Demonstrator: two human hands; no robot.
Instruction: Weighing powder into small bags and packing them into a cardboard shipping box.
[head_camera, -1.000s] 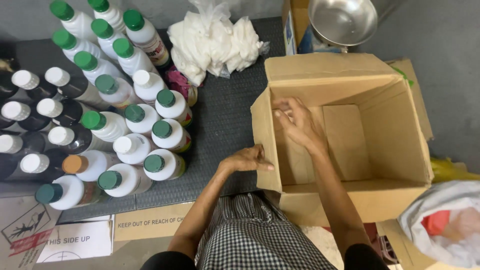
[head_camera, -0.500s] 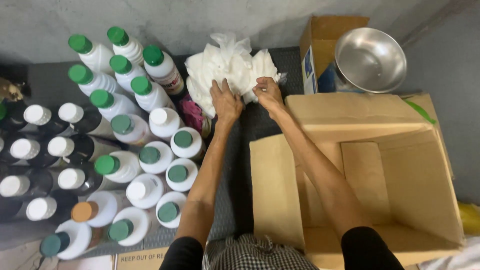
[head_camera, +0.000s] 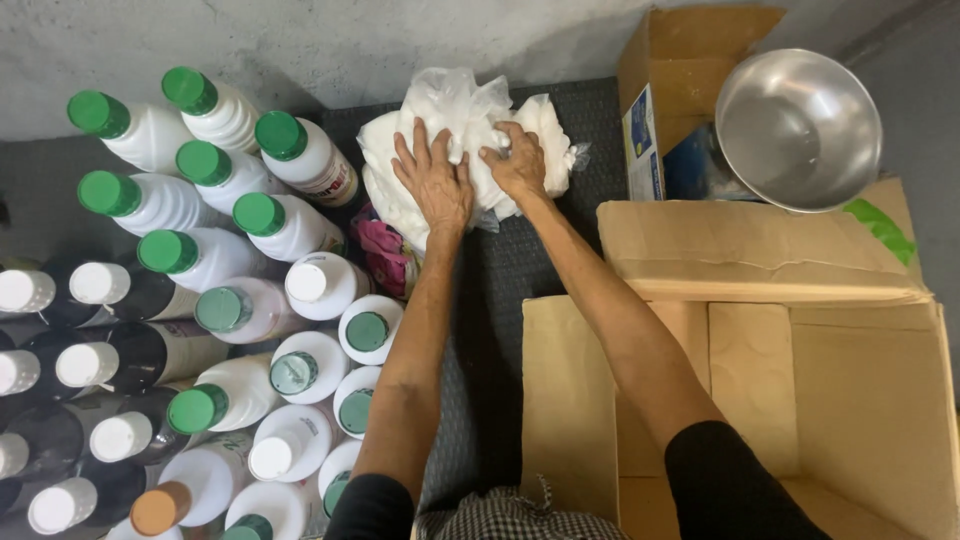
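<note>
white plastic hidden parts: the crumpled white plastic bag bundle (head_camera: 460, 150) is partly covered by both hands; its contents cannot be made out.
cut off: the open brown cardboard box (head_camera: 760, 400) runs off the frame at 4 o'clock.
bundle look: soft, wrinkled, translucent at the top.
bundle place: on the dark grey mat (head_camera: 500, 290) at 12 o'clock, against the wall.
left hand (head_camera: 435, 180): fingers spread, palm flat on the bundle.
right hand (head_camera: 518, 165): fingers curled, pinching a fold of the plastic.
around: green-capped white bottles (head_camera: 230, 180) crowd 9 to 10 o'clock; white-capped dark bottles (head_camera: 90, 360) at 8 o'clock; a pink packet (head_camera: 385, 255) just beside the bundle; a round steel bowl (head_camera: 798, 125) on a small brown carton (head_camera: 670, 70) at 1 o'clock.
</note>
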